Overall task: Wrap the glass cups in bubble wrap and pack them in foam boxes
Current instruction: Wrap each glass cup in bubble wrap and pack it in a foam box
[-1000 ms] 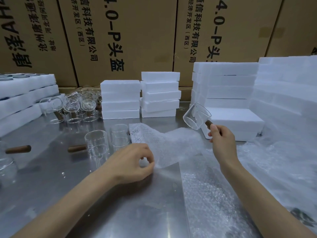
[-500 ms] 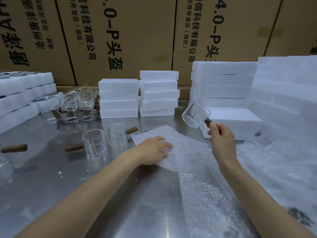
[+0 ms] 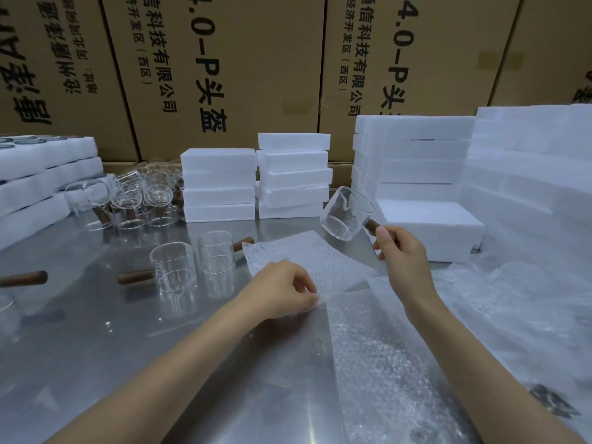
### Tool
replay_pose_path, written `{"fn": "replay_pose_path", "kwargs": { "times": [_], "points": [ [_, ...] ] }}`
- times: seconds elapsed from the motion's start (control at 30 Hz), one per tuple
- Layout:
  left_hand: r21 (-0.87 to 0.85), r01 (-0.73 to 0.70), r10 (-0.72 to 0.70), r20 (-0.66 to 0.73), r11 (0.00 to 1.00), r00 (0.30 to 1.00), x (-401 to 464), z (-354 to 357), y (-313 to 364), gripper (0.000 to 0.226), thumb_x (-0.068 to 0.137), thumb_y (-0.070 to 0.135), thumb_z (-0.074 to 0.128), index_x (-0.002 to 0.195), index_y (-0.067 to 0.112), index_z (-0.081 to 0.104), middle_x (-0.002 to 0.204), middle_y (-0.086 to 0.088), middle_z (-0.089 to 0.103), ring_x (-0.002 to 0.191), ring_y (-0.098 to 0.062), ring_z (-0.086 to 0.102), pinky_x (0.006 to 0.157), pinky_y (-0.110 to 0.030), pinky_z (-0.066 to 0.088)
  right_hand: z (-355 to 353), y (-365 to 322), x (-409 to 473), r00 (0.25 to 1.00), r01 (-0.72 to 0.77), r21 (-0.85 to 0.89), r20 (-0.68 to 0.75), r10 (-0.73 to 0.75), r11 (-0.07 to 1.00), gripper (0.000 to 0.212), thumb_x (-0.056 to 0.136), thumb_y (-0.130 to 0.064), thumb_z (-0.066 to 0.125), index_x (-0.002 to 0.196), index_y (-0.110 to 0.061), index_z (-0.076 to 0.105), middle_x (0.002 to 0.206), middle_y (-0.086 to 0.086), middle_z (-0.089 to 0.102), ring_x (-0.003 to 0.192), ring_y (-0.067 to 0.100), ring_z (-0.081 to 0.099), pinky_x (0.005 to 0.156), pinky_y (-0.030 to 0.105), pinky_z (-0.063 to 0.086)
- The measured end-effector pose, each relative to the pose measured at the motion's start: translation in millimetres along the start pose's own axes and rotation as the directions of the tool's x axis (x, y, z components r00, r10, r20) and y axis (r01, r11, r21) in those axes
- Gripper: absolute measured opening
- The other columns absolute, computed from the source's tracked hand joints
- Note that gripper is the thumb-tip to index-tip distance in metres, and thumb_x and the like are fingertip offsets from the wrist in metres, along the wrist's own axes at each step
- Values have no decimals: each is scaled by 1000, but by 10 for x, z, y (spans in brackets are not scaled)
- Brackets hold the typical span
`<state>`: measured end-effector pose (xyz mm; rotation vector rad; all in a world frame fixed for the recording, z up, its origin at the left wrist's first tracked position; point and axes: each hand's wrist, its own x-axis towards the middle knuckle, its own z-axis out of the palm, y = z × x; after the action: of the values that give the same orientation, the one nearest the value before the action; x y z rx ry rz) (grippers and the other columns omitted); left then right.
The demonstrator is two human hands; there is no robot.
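My right hand grips the brown wooden handle of a clear glass cup and holds it tilted in the air above the table. Below it a small sheet of bubble wrap lies flat on the steel table. My left hand pinches that sheet at its near edge. Two more glass cups with wooden handles stand left of the sheet. White foam boxes are stacked behind.
Several more glass cups crowd the back left, beside foam trays. Taller foam stacks rise at the right. A large pile of bubble wrap covers the right side of the table. Cardboard cartons wall off the back.
My left hand spread the sheet flat further out, then drew back toward me and now pinches its near edge. The right hand with the cup has barely moved.
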<state>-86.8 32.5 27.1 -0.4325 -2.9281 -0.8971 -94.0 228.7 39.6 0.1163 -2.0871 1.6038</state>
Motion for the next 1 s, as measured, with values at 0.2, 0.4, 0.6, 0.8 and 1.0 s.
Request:
{"fn": "replay_pose_path", "kwargs": {
  "times": [0.2, 0.4, 0.6, 0.8, 1.0],
  "points": [
    [-1, 16, -16, -48, 1000, 999, -41, -14, -16, 26, 73, 44, 78, 90, 26, 73, 91, 11, 67, 80, -4, 60, 72, -17, 45, 14, -57, -29, 992, 65, 27, 103, -68, 998, 15, 97, -23, 47, 88, -20, 58, 77, -8, 58, 61, -13, 51, 57, 2, 38],
    [-90, 31, -36, -53, 995, 998, -27, -16, -84, 11, 80, 35, 75, 82, 24, 75, 67, 16, 68, 50, 9, 54, 52, -8, 40, 5, -110, -47, 985, 63, 61, 159, -72, 996, 16, 97, -20, 47, 88, -19, 59, 77, -4, 57, 59, -12, 50, 55, 3, 39],
    [-338, 109, -106, 26, 935, 994, 11, -67, -143, 12, 85, 24, 72, 82, 14, 77, 56, 15, 65, 59, 0, 59, 70, -23, 51, -19, -159, -62, 970, 45, 84, 235, -64, 995, 18, 97, -18, 47, 85, -18, 61, 75, -5, 57, 57, -9, 49, 55, 4, 38],
    [-375, 123, -114, 47, 919, 992, 27, -79, -187, 12, 86, 25, 71, 92, 16, 78, 67, 14, 69, 60, 6, 59, 71, -17, 50, -55, -183, -52, 959, 50, 80, 274, -70, 996, 23, 97, -18, 48, 78, -21, 60, 70, -7, 56, 55, -7, 47, 54, 4, 37],
    [-452, 84, -154, -120, 888, 981, 53, -69, -203, 8, 86, 17, 70, 89, 11, 76, 78, 10, 67, 63, 9, 56, 59, -3, 41, -95, -169, -33, 926, 30, 34, 376, -40, 999, 17, 96, -23, 49, 87, -21, 63, 73, -10, 59, 60, -4, 48, 58, 7, 39]
  ]
}}
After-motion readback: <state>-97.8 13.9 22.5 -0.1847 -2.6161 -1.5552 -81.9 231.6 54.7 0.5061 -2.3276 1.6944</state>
